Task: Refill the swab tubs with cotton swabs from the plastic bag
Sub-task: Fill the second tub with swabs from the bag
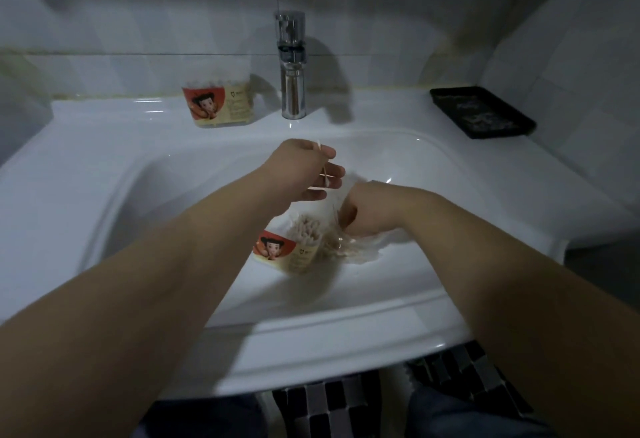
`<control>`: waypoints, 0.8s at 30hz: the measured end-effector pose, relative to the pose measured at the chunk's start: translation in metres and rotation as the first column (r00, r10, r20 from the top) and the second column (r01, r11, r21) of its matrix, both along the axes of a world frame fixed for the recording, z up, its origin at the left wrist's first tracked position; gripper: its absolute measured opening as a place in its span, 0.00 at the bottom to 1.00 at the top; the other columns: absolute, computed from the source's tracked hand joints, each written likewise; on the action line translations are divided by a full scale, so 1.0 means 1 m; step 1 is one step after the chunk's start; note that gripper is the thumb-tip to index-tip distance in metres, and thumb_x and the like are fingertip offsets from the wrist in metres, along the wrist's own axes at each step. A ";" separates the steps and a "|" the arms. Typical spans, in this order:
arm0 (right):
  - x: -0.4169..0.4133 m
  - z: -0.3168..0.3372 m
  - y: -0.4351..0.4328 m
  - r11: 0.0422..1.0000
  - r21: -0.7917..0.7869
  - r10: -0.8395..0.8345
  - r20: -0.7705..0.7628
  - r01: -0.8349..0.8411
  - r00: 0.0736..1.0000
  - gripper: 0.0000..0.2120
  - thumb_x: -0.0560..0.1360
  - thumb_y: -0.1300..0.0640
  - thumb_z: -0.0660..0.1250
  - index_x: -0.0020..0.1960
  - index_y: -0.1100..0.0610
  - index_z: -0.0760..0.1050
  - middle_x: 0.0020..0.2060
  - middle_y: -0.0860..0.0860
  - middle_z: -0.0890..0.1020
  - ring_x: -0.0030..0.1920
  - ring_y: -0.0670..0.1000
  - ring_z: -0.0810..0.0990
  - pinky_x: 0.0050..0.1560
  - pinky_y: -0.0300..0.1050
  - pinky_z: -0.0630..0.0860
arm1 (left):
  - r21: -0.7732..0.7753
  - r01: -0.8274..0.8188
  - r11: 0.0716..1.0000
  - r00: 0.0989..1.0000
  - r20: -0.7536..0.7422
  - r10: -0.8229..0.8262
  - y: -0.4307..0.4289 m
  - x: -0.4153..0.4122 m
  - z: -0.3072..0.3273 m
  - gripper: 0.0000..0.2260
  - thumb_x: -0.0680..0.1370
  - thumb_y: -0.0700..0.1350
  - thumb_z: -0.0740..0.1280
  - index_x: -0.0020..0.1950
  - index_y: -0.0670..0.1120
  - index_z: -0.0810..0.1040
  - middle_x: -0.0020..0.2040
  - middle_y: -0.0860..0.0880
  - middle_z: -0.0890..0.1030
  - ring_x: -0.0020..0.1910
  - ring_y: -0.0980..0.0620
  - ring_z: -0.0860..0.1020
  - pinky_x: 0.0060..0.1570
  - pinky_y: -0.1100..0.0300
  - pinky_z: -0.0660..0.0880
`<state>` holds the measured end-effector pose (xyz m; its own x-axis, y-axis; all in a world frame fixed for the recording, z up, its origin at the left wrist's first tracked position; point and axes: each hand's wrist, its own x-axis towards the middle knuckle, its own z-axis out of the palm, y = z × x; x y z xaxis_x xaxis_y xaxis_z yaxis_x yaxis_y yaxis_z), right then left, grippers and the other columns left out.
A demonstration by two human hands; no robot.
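While it lies tilted in the sink [104, 160], the near tub [289, 250] shows a mass of pale swab heads at its open top. Its label has an orange-red panel with a cartoon child's face and a cream panel of small print too blurred to read.

Just right of the tub, touching it, is the crumpled clear bag [349, 247], with more swabs dimly visible through the plastic. The right hand [367, 211] comes in from the right with its back to the camera. Its fingers curl down at the top of the bag, a closed grip on the plastic.

Above and just beyond the tub, the left hand [306, 169] hovers over the basin. Its thumb and forefinger pinch a swab [324, 169], which hangs nearly upright, and the other fingers are loosely spread below. Whether it holds more than one I cannot tell.

A second tub [218, 100] with the same label stands upright on the far ledge of the counter, left of the chrome tap [292, 63] and packed to the top with white tips. A black tray [483, 112] sits on the far right corner.

The sink is glossy white and the walls behind are pale tile in dim light. The floor [450, 375] below the near edge is a dark and light check.
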<state>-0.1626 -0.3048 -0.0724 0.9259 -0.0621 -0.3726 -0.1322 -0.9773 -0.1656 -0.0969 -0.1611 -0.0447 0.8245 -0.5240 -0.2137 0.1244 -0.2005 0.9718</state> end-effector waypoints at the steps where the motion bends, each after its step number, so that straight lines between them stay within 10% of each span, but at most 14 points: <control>1: 0.001 -0.001 0.001 1.000 0.019 0.003 0.004 -0.003 1.000 0.08 0.75 0.55 0.68 0.38 0.49 0.81 0.34 0.44 0.80 0.39 0.49 0.78 0.36 0.38 0.72 | -0.015 -0.004 1.000 1.000 -0.018 0.003 -0.002 -0.001 0.000 0.07 0.84 0.41 0.61 0.59 0.45 0.77 0.47 0.45 0.86 0.43 0.48 0.85 0.48 0.54 0.80; 8: 0.008 -0.018 0.004 0.988 -0.083 0.126 -0.091 -0.133 0.988 0.13 0.78 0.59 0.63 0.36 0.49 0.74 0.36 0.47 0.79 0.44 0.53 0.79 0.53 0.50 0.79 | -0.028 -0.005 1.000 1.000 -0.001 0.005 -0.005 -0.002 -0.023 0.08 0.84 0.41 0.61 0.59 0.44 0.78 0.44 0.46 0.86 0.41 0.49 0.84 0.43 0.55 0.79; 24: 0.013 -0.017 0.002 0.976 -0.168 0.121 -0.096 -0.136 0.988 0.10 0.78 0.55 0.67 0.38 0.52 0.76 0.34 0.48 0.77 0.35 0.49 0.75 0.34 0.42 0.69 | 0.110 0.063 0.992 0.958 0.270 -0.091 -0.006 0.009 -0.043 0.07 0.84 0.44 0.61 0.52 0.49 0.79 0.46 0.49 0.86 0.40 0.54 0.85 0.42 0.57 0.80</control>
<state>-0.1494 -0.3031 -0.0892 0.8958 -0.0152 -0.4441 -0.0097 -0.9998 0.0147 -0.0878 -0.1674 -0.0881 0.8166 -0.5759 -0.0392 -0.1637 -0.2961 0.9410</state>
